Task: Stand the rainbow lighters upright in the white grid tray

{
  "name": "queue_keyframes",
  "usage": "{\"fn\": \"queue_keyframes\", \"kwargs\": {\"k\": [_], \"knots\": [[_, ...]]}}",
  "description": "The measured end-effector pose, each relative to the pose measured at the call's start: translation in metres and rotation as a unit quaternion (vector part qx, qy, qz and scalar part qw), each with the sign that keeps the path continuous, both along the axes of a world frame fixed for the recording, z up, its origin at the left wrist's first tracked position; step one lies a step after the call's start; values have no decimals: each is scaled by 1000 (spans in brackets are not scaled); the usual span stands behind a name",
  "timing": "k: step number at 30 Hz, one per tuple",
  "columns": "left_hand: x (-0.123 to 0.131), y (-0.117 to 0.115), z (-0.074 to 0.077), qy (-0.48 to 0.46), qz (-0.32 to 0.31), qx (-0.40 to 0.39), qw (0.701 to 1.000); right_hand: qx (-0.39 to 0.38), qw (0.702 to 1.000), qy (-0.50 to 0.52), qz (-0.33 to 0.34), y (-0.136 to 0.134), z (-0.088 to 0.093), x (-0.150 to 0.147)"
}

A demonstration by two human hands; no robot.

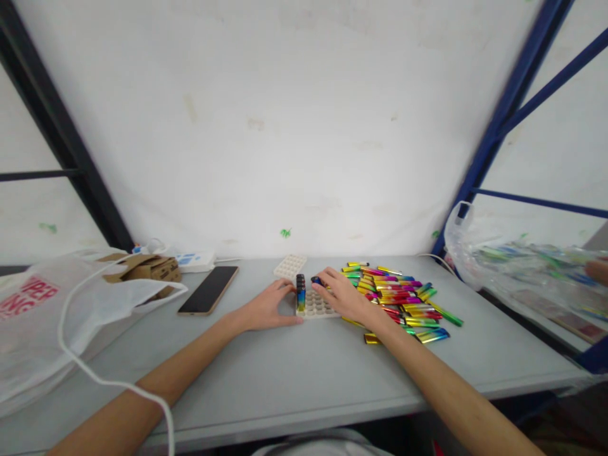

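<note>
A cream tray with rows of holes (319, 305) lies on the table in front of me. Along its left edge stands a row of upright lighters (301, 294), black at the top with blue and yellow bodies. My left hand (270, 305) rests beside that row, thumb and fingers spread apart around the tray's left side. Over the tray's far part, my right hand (339, 292) pinches a dark-topped lighter (316, 280), its lower part hidden by the tray and fingers. Just right of this hand is a loose pile of shiny multicoloured lighters (403, 297).
A second cream tray (290, 265) lies behind. Leftward are a phone (209, 290), a power strip (194, 261), torn cardboard (156, 271), a white plastic bag (42, 316) and a white cable (109, 383). Another person's hand (597, 271) shows at right, near clear plastic bags (532, 266).
</note>
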State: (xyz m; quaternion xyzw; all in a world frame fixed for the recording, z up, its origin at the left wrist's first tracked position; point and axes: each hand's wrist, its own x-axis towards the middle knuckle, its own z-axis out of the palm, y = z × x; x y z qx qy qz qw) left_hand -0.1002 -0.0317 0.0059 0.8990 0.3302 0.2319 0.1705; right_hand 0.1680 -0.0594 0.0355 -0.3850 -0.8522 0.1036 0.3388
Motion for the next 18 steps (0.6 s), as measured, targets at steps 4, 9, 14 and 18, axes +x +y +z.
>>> {"fn": "queue_keyframes", "kwargs": {"k": [4,9,14,18], "knots": [[0,2,-1,1,-2,-1,1000,-1,999,-44,12,-7,7,1],[0,2,-1,2,-7,0,1000,-47,999,-4,26,-7,2,-3],[0,0,1,7,-6,-2,1000,-76,994,-42,64,-9,-4,-12],[1,-2,3,-1,-14,-1,1000,2,995,-90,46,-12,-4,-21]]}}
